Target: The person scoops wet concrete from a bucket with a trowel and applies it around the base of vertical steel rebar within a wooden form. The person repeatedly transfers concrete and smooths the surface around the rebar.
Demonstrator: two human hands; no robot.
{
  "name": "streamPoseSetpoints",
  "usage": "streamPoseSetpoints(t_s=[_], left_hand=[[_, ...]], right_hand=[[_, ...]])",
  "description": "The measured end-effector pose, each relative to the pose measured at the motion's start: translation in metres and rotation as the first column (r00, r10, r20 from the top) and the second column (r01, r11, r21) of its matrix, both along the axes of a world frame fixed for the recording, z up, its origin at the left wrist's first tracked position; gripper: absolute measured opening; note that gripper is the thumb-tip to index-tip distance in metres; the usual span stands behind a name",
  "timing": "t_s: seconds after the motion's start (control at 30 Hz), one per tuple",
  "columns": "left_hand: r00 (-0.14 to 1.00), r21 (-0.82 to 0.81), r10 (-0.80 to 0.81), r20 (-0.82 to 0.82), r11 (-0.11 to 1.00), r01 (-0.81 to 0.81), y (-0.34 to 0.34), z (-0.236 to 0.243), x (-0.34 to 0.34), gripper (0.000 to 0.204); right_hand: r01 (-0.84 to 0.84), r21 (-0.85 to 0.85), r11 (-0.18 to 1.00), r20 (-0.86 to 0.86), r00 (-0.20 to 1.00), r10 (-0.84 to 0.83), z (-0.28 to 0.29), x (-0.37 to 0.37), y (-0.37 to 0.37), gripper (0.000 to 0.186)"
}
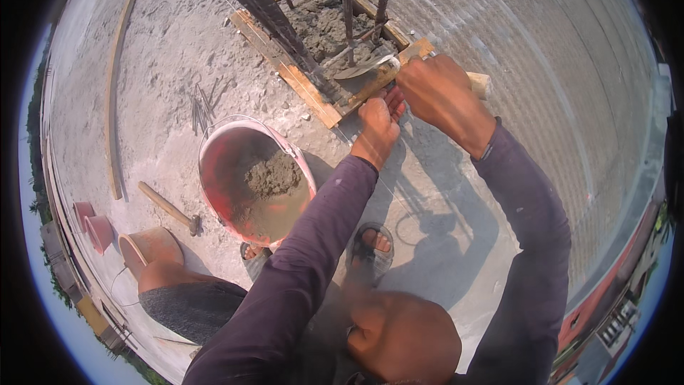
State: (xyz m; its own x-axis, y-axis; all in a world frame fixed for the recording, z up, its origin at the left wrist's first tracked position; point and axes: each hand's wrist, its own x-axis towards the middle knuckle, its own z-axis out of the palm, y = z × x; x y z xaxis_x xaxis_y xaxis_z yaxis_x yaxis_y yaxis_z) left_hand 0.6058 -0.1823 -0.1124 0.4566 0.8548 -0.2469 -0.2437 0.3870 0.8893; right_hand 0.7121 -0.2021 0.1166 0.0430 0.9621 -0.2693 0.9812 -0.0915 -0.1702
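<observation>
Four buckets [218, 164], two hands [436, 89], two sandals [382, 262], one trowel [365, 69], one hammer [169, 208].

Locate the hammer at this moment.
In the head view, the hammer lies on the ground at left, just left of the large pink bucket and above the orange bucket in the picture.

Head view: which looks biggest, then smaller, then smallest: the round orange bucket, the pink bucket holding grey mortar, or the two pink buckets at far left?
1. Pink bucket holding grey mortar
2. Round orange bucket
3. Two pink buckets at far left: nearly alike, so unranked.
</observation>
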Motion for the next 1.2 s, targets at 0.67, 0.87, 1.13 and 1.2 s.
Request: streamPoseSetpoints(t_s=[0.67, 0.87, 1.13, 1.2], left_hand=[[0.991, -0.665, -0.052, 0.121, 0.737, 0.12, 0.015, 0.049, -0.021, 0.033], [0.991, -0.68, -0.017, 0.13, 0.727, 0.101, 0.016, 0.052, -0.021, 0.02], [0.998, -0.685, -0.024, 0.056, 0.727, 0.056, 0.017, 0.059, -0.016, 0.035], [0.998, -0.688, -0.044, 0.053, 0.722, 0.068, 0.019, 0.056, -0.015, 0.03]], right_hand=[[0.173, 0.081, 0.982, -0.288, 0.947, -0.144, -0.083, -0.001, 0.008, 0.021], [0.076, -0.191, 0.979, -0.318, 0.939, -0.135, -0.05, 0.016, 0.008, 0.027], [0.038, -0.174, 0.984, -0.267, 0.96, -0.084, -0.034, 0.032, 0.007, 0.021], [0.111, -0.071, 0.991, -0.18, 0.976, -0.122, -0.031, 0.026, -0.015, 0.015]])
